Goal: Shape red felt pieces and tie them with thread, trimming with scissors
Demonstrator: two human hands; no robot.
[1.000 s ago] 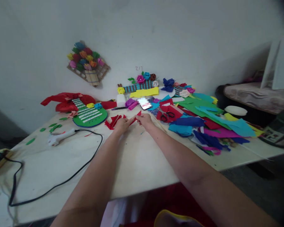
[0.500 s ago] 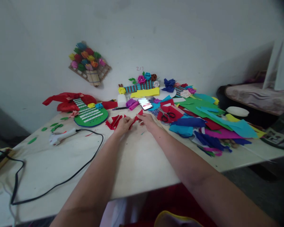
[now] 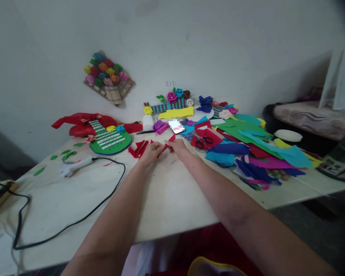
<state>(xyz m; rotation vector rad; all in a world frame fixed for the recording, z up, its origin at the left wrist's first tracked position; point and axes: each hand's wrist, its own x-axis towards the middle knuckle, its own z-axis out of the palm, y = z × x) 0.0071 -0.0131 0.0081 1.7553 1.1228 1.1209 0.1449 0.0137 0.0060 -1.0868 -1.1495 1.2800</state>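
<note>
Between my two hands is a small piece of red paper point(image 3: 170, 140), its upper end sticking out above the fingertips. My left hand point(image 3: 151, 151) pinches its lower left part, and my right hand point(image 3: 176, 147) pinches the right side. Both hands are closed just above the table, close together. Several folded red paper pieces point(image 3: 138, 148) lie right beside my left hand. Behind the hands a phone point(image 3: 176, 126) lies on the table. Black-handled scissors point(image 3: 204, 142) rest on red paper to the right. Fingers partly hide the held paper.
On the left lie a glue gun point(image 3: 76, 165) with a looping black cord point(image 3: 123, 176), and a green guitar-shaped board point(image 3: 110, 142). Coloured paper sheets point(image 3: 235, 128) heap up on the right. Paper flowers point(image 3: 172, 96) stand against the wall. A white lid point(image 3: 288, 135) sits far right.
My fingers have shifted slightly on the red paper, and my right hand's grip looks tighter around it. The other things on the table stay where they were.
</note>
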